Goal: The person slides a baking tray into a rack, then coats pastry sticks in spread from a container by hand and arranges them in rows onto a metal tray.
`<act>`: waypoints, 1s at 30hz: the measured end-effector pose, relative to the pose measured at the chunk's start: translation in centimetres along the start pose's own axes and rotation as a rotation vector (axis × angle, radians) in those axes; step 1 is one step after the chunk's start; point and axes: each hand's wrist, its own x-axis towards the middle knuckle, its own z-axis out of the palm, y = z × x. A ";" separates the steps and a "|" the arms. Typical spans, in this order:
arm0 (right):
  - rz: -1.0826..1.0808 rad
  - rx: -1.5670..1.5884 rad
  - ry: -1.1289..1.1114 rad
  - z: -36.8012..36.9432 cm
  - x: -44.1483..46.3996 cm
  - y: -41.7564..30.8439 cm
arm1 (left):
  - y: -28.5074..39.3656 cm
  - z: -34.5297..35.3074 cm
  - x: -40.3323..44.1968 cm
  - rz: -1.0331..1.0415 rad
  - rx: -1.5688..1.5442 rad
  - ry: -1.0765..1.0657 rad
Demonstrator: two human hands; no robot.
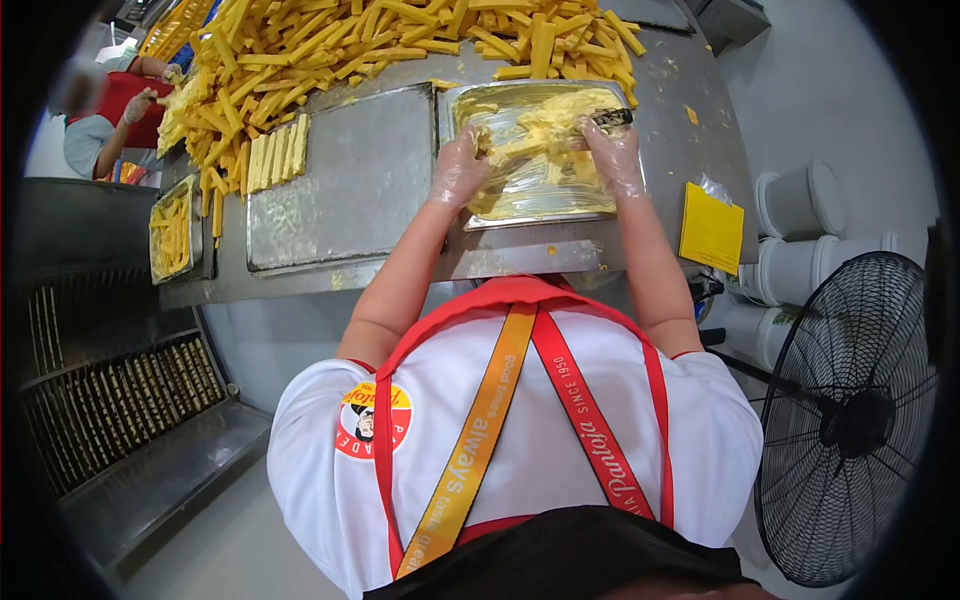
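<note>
Just above the centre of the frame, a cream-coated stick lies between the two hands, over a shallow tray smeared with yellow cream. The left hand, in a clear glove, has its grip closed around the stick's left end. The right hand, gloved too, has its grip clenched on a dark-handled tool, with its fingers beside the stick's right end; whether they also pinch the stick, I cannot tell. The step in hand looks like coating the stick. From this pose, a clean move would call for supporting both ends and lifting the stick level, clear of the thick cream, without the tool scraping it.

Left of the tray, a flat pan carries a short row of pale sticks in its upper left corner. Behind both, a large heap of yellow sticks spreads along the top of the steel desk. At the far left of the desk is a small tray holding more sticks; a co-worker in a red apron stands at the upper left. A yellow pad sits at the desk's right side, above a black fan.
</note>
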 end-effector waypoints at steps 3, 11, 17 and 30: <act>-0.060 0.094 -0.014 1.0 -1.2 1.2 | 1.3 -0.8 -0.1 -0.171 -0.039 -0.019; -0.102 -0.135 0.005 1.3 -2.6 0.6 | 0.0 -1.0 0.0 -0.363 -0.261 -0.153; -0.093 -0.079 0.016 0.6 -2.1 1.3 | 2.8 -2.7 -0.9 -0.151 -0.102 -0.104; 0.052 -0.303 0.047 0.2 1.7 0.6 | 1.6 -3.5 -1.3 0.725 0.274 -0.057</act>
